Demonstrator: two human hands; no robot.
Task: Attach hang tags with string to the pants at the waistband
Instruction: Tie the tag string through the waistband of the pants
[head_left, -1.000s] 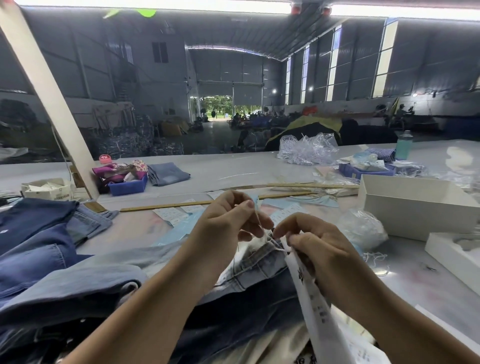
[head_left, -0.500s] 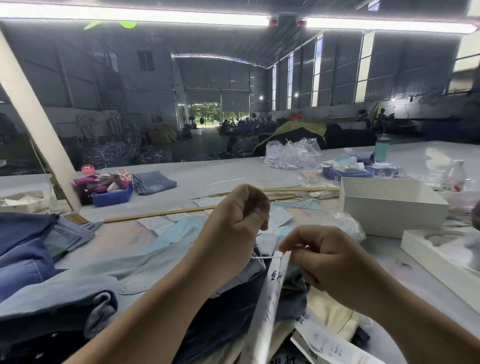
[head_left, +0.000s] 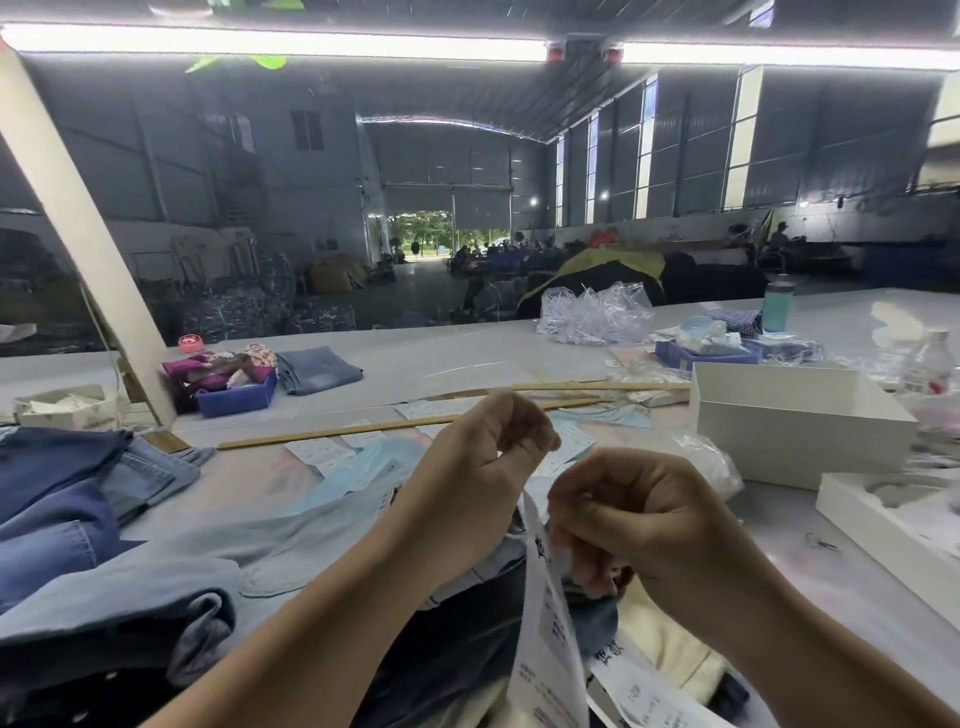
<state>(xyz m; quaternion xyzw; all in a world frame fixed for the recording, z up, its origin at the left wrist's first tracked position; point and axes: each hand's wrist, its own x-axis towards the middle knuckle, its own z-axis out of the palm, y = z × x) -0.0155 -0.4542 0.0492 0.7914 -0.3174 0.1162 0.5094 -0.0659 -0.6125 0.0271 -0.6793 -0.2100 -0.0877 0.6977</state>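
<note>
Dark denim pants lie in front of me, waistband end under my hands, with a light blue pair spread beside them. A long white printed hang tag hangs edge-on from the fingers of my right hand, which is closed on its top. My left hand is held a little higher and to the left, thumb and fingers pinched together as on the string. The thread itself is too thin to make out here. The waistband is hidden behind my hands.
A white open box and a white tray stand at right. Wooden rulers and loose tags lie ahead. Stacked jeans fill the left. More printed tags lie near my right forearm. A blue bin sits farther back.
My left hand has lifted away from the waistband, drawing the string. The tag has swung up on edge under my right hand, whose fingers have curled tighter.
</note>
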